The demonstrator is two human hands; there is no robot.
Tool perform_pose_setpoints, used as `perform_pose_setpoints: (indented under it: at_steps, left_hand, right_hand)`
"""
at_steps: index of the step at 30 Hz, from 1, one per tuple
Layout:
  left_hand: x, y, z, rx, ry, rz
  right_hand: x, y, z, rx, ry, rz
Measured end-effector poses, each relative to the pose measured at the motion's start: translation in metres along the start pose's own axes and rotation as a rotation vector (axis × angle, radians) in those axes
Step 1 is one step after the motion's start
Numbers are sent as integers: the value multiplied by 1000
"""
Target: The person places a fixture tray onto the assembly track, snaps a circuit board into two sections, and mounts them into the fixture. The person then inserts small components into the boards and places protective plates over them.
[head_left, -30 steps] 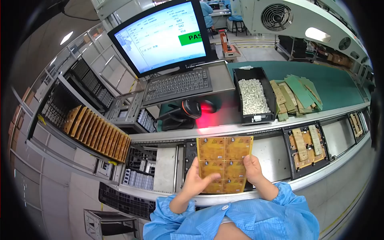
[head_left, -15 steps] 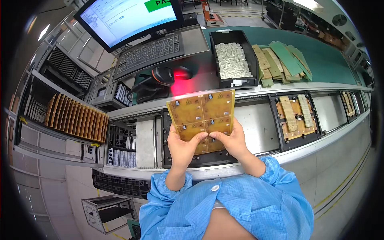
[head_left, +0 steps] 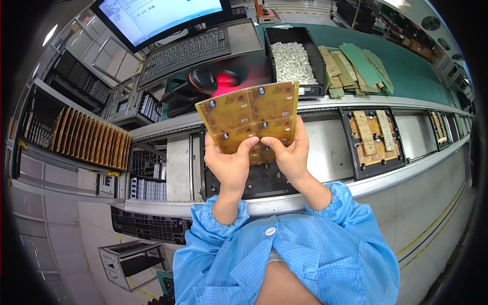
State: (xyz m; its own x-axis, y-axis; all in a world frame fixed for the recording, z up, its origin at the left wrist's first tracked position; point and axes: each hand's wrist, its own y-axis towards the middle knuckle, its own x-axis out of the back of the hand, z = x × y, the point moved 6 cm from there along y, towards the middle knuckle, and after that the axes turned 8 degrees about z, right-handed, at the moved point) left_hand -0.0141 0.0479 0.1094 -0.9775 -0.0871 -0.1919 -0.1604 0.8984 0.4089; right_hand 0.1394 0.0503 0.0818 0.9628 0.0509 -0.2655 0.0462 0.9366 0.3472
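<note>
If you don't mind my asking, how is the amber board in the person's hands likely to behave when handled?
The amber board is probably stiff: it looks flat although the left hand and right hand hold mainly its lower part. It seems light for its size, being a thin sheet. The lines dividing its sections might crack if bent.

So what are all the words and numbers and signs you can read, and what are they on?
"DIP", probably: on the monitor; its other writing is too blurred.
Triangle signs: on the held yellow-brown board; the marks inside are too small to read.
White labels on that board: print too small.
Keyboard: key letters too small.
No brand or number is readable.
</note>
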Motion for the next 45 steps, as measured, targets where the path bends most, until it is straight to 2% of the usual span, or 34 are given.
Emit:
perform_pose_setpoints:
  at_steps: [5, 7, 9, 14, 15, 16, 17, 18, 20, 21, 23, 24, 25, 27, 28, 29, 31, 33, 36, 40, 43, 45]
  left_hand:
    - [7, 6, -6, -28, 51, -15]
    - [6, 8, -10, -38, 70, 0]
    - [3, 10, -15, -42, 93, 37]
    - [-9, 18, -15, -18, 50, 82]
    - [-11, 18, -14, -42, 210, 44]
    - [-15, 18, -12, -68, 368, 8]
    - [-21, 7, 1, -280, 499, -27]
    - [-26, 11, -2, -347, 655, 44]
    - [-23, 32, -3, -271, 599, 100]
    - [-24, 43, -5, -216, 543, 205]
    - [-10, 64, 8, -120, 451, 379]
    - [-4, 71, 13, 37, 432, 434]
    - [5, 79, 18, 40, 437, 434]
    - [5, 86, 34, -86, 701, 695]
    - [5, 84, 46, 59, 720, 784]
    - [6, 84, 52, 63, 719, 790]
    - [-3, 77, 71, -43, 987, 1035]
    - [-7, 73, 80, -86, 1049, 1122]
    - [-13, 62, 103, 116, 1033, 1363]
    - [-15, 58, 116, 170, 1023, 1354]
    - [-14, 53, 121, 92, 1038, 1351]
    - [-16, 49, 112, -117, 1106, 1233]
  right_hand:
    - [-9, 0, -4, 16, -22, -55]
    - [-12, -2, 1, 99, -3, -89]
    - [-10, -6, -6, 63, 3, -123]
    - [-6, -5, -4, 153, 19, -198]
    - [-4, -6, -5, 167, 37, -224]
    - [-5, -8, -10, 227, -138, -278]
    - [-7, -10, -14, 285, -313, -327]
    - [-3, -4, -15, 193, -137, -378]
    - [8, 8, -5, 158, -58, -331]
    - [20, 11, -7, 199, -86, -295]
    - [55, 9, 5, 261, -256, -388]
    - [74, 7, 7, 268, -215, -409]
    - [92, 5, 8, 275, -171, -434]
    - [123, -2, 2, 246, -176, -482]
    - [135, -6, -3, 230, -210, -512]
    - [142, -9, -8, 225, -212, -518]
    - [154, -16, -18, 172, -96, -559]
    - [158, -18, -19, 152, -77, -570]
    - [157, -19, -19, 126, -66, -570]
    - [153, -18, -18, 95, -56, -548]
    - [149, -18, -17, 86, -48, -528]
    - [149, -18, -17, 80, -39, -525]
